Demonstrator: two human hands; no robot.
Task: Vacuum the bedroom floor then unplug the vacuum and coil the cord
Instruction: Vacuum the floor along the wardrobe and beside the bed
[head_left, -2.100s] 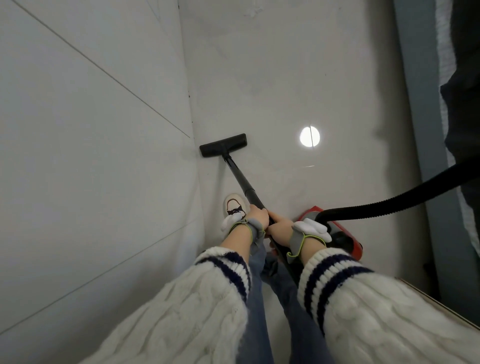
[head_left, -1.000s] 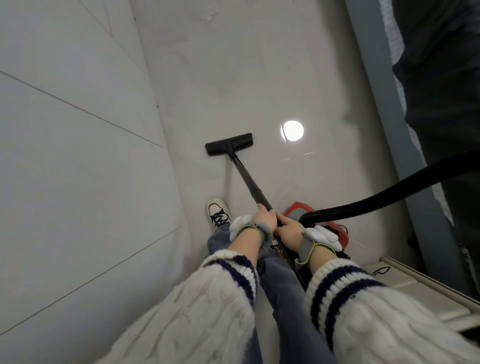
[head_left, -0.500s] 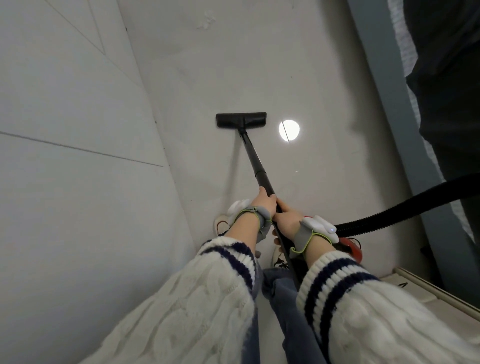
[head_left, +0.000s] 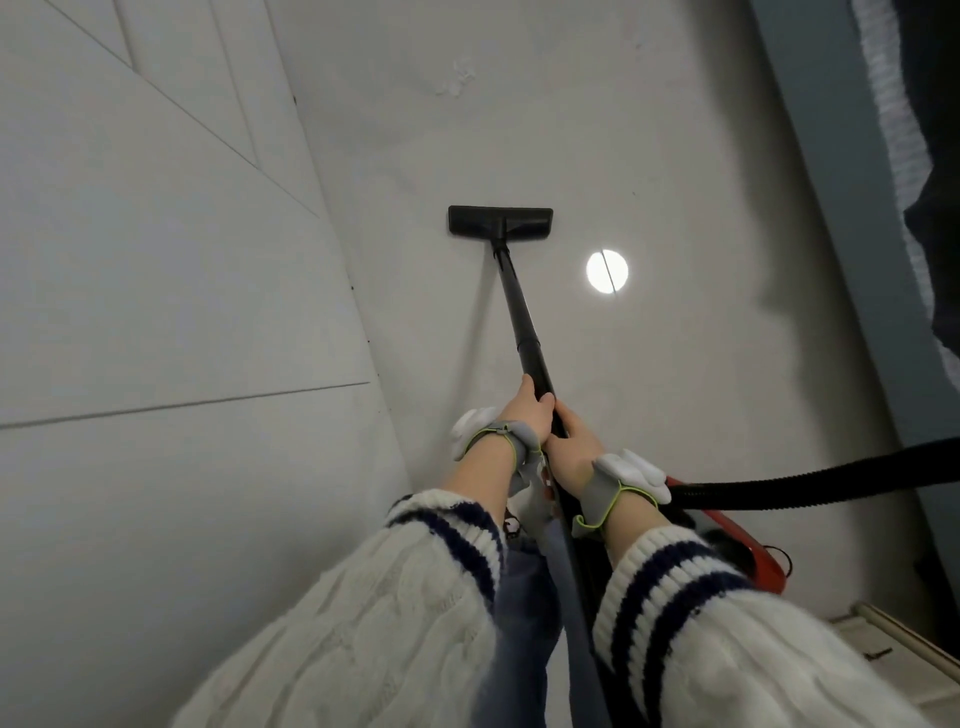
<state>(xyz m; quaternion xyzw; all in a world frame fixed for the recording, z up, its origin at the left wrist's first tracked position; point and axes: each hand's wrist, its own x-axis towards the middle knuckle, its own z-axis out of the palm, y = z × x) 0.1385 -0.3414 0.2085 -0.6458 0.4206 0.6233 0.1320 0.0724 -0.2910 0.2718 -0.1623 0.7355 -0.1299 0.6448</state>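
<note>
Black wand gripped by left hand and right hand, floor head out at 12 o'clock. A hard push could let the hose at 3 o'clock yank the red canister over, imo.

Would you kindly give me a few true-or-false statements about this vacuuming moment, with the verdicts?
1. Both the left hand and the right hand grip the wand. True.
2. The floor head touches the wall on the left. False: bare floor lies between them.
3. The bright round reflection lies to the right of the wand. True.
4. The vacuum body is blue. False: it is red.
5. The hose runs off the left edge. False: it leaves at the right edge.
</note>
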